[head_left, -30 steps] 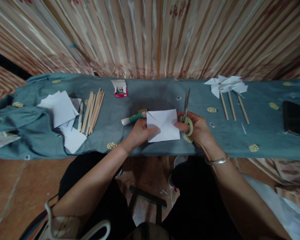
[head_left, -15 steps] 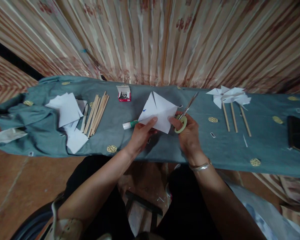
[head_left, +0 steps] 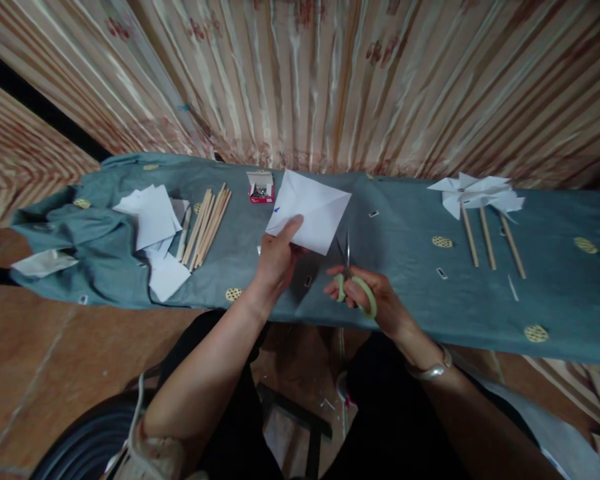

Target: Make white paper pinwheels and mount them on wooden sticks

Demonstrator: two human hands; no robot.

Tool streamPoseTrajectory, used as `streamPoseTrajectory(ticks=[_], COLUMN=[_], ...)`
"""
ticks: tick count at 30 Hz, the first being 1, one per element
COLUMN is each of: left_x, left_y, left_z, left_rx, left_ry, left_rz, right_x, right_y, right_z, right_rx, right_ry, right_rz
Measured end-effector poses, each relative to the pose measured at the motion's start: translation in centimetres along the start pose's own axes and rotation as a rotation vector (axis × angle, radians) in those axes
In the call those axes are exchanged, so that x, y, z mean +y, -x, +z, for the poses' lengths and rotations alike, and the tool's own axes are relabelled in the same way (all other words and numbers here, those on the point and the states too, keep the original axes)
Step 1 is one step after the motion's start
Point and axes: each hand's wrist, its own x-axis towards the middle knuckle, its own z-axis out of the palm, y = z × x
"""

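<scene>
Pinched between the thumb and fingers of my left hand [head_left: 277,257] is a square white sheet of paper [head_left: 314,210], with crease lines and a small blue mark near its left edge. My right hand [head_left: 367,293] has its fingers in the pale green handles of a pair of scissors [head_left: 349,257]. The blades point away from me, close to the paper's lower right edge; whether they touch it I cannot tell. Behind the left hand, a glue stick is almost wholly hidden.
A red box of small metal pins [head_left: 261,193] stands open behind the paper. To the left lie wooden sticks [head_left: 210,227], a white pen [head_left: 183,233] and paper sheets [head_left: 155,217]. Paper pinwheels [head_left: 480,193] on sticks lie at right, on the green cloth [head_left: 405,220].
The right hand has let go of the paper, moved down and turned the scissors so the blades point at it. The left hand has turned the paper; the cut at its top no longer shows.
</scene>
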Motion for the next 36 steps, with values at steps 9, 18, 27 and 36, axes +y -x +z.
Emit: streamPoseTrajectory(ticks=[9, 18, 27, 36], left_x=[-1.0, -2.0, -2.3, -2.2], left_y=[0.4, 0.4, 0.4, 0.4], left_z=[0.5, 1.0, 0.6, 0.8], left_rx=[-0.038, -0.067, -0.04, -0.016], left_ry=[-0.062, -0.053, -0.059, -0.088], left_rz=[0.02, 0.0, -0.018, -0.025], right_x=[0.7, 1.7, 1.3, 1.4], right_y=[1.6, 1.2, 1.3, 1.3], right_z=[-0.2, -0.2, 0.0, 0.0], right_rx=[-0.144, -0.097, -0.069, -0.064], right_ry=[0.11, 0.041, 0.009, 0.008], right_rz=[-0.011, -0.011, 0.004, 0.027])
